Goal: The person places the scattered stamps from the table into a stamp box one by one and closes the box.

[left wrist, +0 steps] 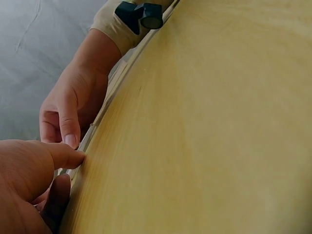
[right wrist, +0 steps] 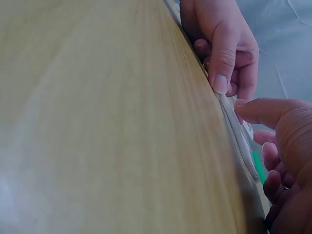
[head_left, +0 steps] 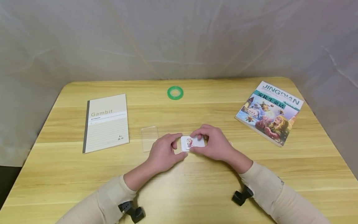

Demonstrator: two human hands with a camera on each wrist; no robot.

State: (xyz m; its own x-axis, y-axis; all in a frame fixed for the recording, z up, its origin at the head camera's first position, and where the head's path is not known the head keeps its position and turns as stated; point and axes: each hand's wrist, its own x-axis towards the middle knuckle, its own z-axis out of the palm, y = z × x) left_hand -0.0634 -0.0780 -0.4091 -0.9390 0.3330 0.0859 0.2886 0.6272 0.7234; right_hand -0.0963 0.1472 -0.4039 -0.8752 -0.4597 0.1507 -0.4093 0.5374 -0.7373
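Observation:
A flat white case with rounded corners lies on the table between the two hands. My left hand holds its left end, thumb at the near edge and forefinger at the far edge. Over the case, my right hand pinches a small card with a printed figure, thumb on the near side and forefinger on the far side. In both wrist views the thumbs and fingertips meet low over the tabletop, and the fingers mostly hide the card. A clear plastic lid lies just left of my left hand.
A notebook lies on the left and a picture-covered book on the right. A green tape roll lies near the table's back edge. Behind my right hand, a thin light edge of something flat peeks out.

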